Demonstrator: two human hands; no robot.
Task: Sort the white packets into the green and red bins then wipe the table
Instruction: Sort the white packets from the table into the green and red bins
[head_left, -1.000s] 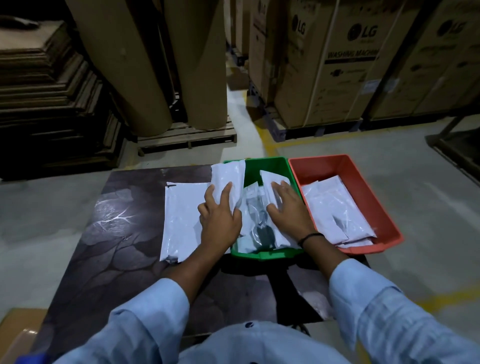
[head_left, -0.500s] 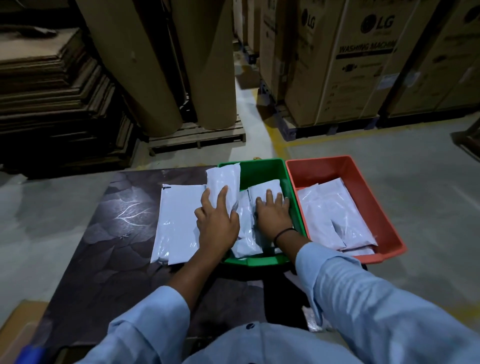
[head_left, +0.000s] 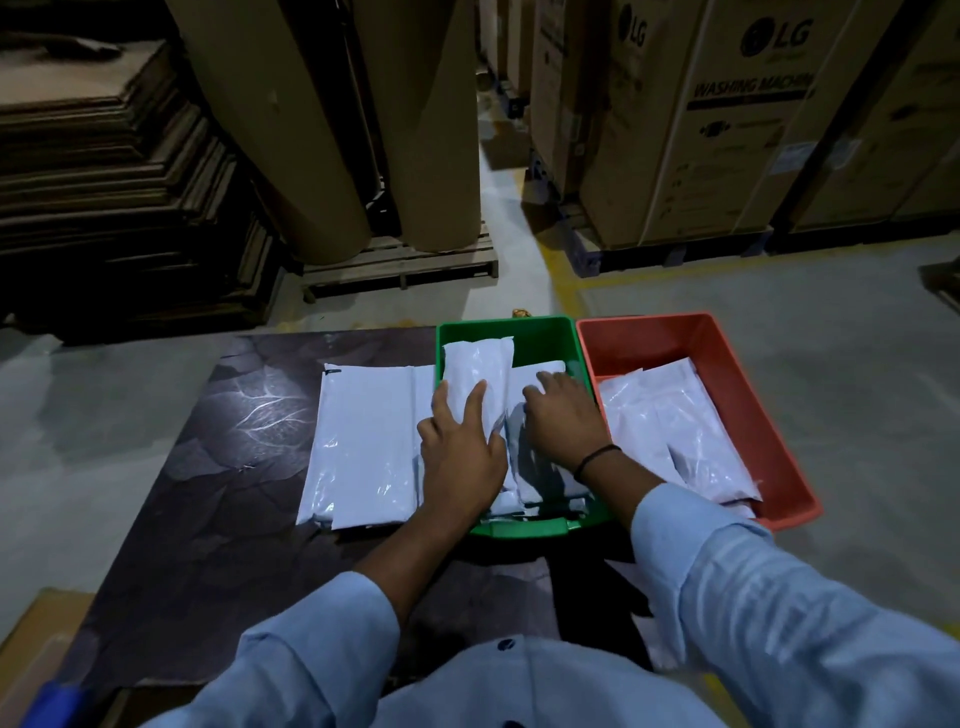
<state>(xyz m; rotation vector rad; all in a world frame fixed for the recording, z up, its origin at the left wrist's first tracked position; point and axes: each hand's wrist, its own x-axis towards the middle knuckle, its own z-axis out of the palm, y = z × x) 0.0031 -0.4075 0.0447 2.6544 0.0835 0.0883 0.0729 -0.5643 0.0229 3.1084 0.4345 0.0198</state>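
A green bin (head_left: 519, 527) sits at the dark table's right side, with a red bin (head_left: 779, 457) touching it on the right. My left hand (head_left: 462, 452) presses flat on a white packet (head_left: 478, 369) lying in the green bin's left half. Next to it, my right hand (head_left: 563, 421) presses down on other white packets (head_left: 545, 467) in the same bin. A stack of white packets (head_left: 363, 447) lies on the table just left of the green bin. More white packets (head_left: 675, 431) fill the red bin.
The dark patterned table (head_left: 208, 493) stretches left and toward me. Beyond it are big brown paper rolls (head_left: 332, 119) on a pallet, stacked cardboard sheets (head_left: 104, 197) at the left, and large appliance cartons (head_left: 701, 130) at the right.
The packet under my left hand has moved from over the bin's left rim fully into the green bin. Both hands have pushed further into the bin.
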